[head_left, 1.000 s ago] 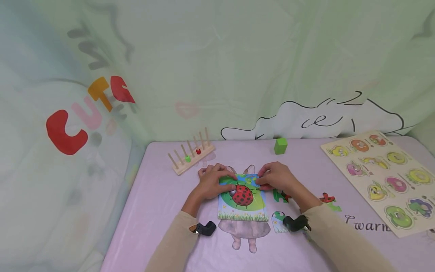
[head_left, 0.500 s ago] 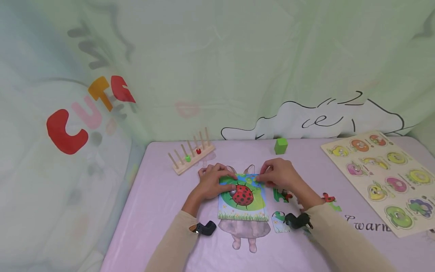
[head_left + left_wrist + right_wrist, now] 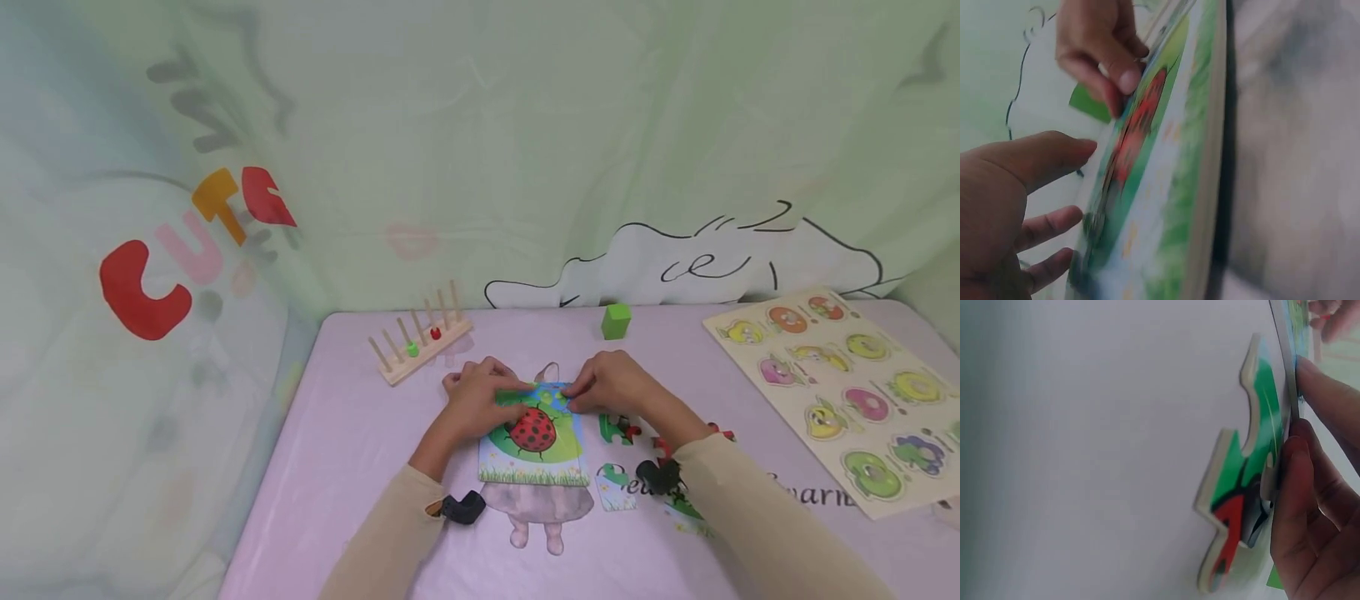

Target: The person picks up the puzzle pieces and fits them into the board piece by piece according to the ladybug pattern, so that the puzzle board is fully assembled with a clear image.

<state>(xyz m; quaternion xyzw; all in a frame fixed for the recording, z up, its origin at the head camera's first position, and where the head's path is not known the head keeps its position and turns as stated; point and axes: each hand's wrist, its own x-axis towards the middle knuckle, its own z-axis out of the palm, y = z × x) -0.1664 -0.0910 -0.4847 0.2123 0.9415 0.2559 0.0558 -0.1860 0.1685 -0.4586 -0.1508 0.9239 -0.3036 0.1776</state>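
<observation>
Shifted since the earlier frame: left hand (image 3: pixel 476 400), slightly rightward along the upper edge of the ladybird puzzle (image 3: pixel 532 465). Left fingers: spread, touching the puzzle's upper left. Right hand (image 3: pixel 617 383): thumb and fingers pinching its upper-right corner. Puzzle: flat on the table (image 3: pixel 360 467), between the hands. Also present: green-and-red loose piece (image 3: pixel 617 430), right of puzzle; green block (image 3: pixel 616 323), behind; peg rack (image 3: pixel 431 347), back left; fruit board (image 3: pixel 806 385), far right.

The puzzle (image 3: pixel 534 454) lies between the peg rack (image 3: pixel 429 351) (behind, left) and the fruit board (image 3: pixel 837 383).
</observation>
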